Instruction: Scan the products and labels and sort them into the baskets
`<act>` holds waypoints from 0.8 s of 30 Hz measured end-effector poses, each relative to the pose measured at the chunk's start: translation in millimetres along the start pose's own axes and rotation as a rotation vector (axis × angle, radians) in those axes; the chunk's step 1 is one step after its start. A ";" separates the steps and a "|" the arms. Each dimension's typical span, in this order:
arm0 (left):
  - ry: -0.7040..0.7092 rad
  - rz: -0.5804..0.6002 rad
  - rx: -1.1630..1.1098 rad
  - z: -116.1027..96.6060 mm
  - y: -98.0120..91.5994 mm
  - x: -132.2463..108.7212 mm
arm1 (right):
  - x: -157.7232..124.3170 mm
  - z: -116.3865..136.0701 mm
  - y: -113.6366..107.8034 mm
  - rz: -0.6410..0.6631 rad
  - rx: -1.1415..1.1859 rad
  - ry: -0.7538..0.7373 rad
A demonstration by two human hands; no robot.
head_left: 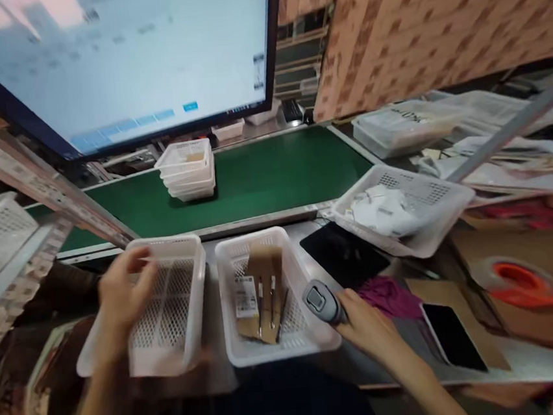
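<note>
My right hand (363,320) is closed around a grey handheld barcode scanner (323,299), beside the right rim of a white plastic basket (231,303). In that basket lie a brown cardboard piece (265,261), a white label (246,296) and several thin metal pen-like rods (272,302). My left hand (126,288), slightly blurred, hovers over the left side of another white basket (197,287) whose mesh floor is bare. Its fingers are bent and apart from the thumb, with nothing visible between them.
Beyond a green conveyor belt (282,168) edge stands a large monitor (145,57). Stacked small baskets (189,183) sit on the belt. At right are a basket of white bags (434,218), a black pad (342,253), purple cloth (387,298), a phone (453,337) and an orange tape dispenser (544,296).
</note>
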State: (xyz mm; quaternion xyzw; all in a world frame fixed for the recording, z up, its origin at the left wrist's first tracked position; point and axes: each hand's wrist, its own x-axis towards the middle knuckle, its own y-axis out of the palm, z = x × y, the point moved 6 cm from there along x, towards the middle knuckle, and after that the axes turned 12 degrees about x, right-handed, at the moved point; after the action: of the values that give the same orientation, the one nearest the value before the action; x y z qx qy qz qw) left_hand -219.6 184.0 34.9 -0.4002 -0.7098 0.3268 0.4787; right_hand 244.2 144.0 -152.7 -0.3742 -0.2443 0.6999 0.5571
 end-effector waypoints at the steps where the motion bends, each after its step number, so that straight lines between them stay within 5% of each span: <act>1: 0.018 0.214 -0.137 -30.8 57.7 -27.2 | -3.2 -7.1 4.9 0.015 -0.009 0.040; 3: -0.012 0.588 -0.221 -77.6 165.1 -81.9 | -12.7 -19.6 16.1 0.044 0.056 0.089; 5: -0.044 0.757 -0.073 -100.7 246.5 -121.2 | -25.0 -30.2 25.3 0.035 0.139 0.109; 7: -0.108 0.880 0.102 -103.7 303.3 -148.4 | -38.1 -40.2 32.3 0.007 0.206 0.120; 9: -0.069 0.934 0.221 -103.5 335.3 -166.9 | -50.5 -50.4 38.0 -0.017 0.256 0.130; 15: 0.144 0.912 0.262 -120.5 354.6 -211.8 | -61.3 -57.1 47.3 0.041 0.326 0.156; 24: 0.087 0.794 -0.150 -133.3 331.7 -213.0 | 8.8 76.2 77.0 0.386 0.089 -0.154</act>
State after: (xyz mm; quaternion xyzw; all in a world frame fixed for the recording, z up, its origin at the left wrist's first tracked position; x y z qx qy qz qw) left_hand 37.7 161.8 -291.4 -0.6905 -0.5011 0.4162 0.3144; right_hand 136.7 138.1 -167.6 -0.3346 -0.1787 0.8303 0.4084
